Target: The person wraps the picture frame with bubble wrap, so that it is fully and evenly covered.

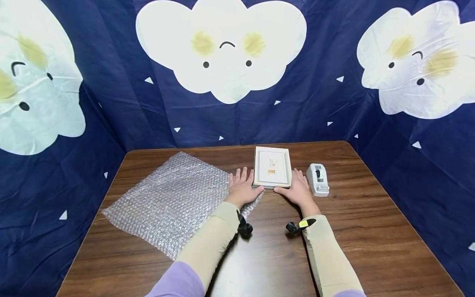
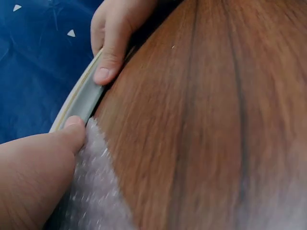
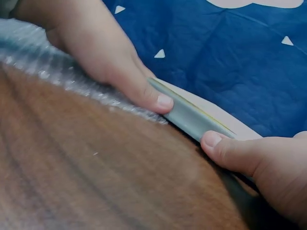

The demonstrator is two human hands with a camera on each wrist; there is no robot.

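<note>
A small picture frame (image 1: 272, 165) with a pale border and a drawing of a potted plant lies flat near the table's back edge. My left hand (image 1: 243, 187) is at its near left corner, fingers spread straight over the bubble wrap (image 1: 174, 202). The left thumb (image 2: 74, 127) touches the frame's grey front side (image 2: 86, 98). Along the right side of the frame lie the extended fingers of my right hand (image 1: 298, 189), and its thumb (image 3: 213, 140) touches the same front side. One corner of the bubble wrap reaches beneath my left hand toward the frame.
A white tape dispenser (image 1: 318, 180) stands just right of my right hand. The bubble wrap sheet covers much of the left half of the brown wooden table (image 1: 371, 231). Dark blue cloth (image 1: 230, 119) with white clouds hangs behind and at both sides.
</note>
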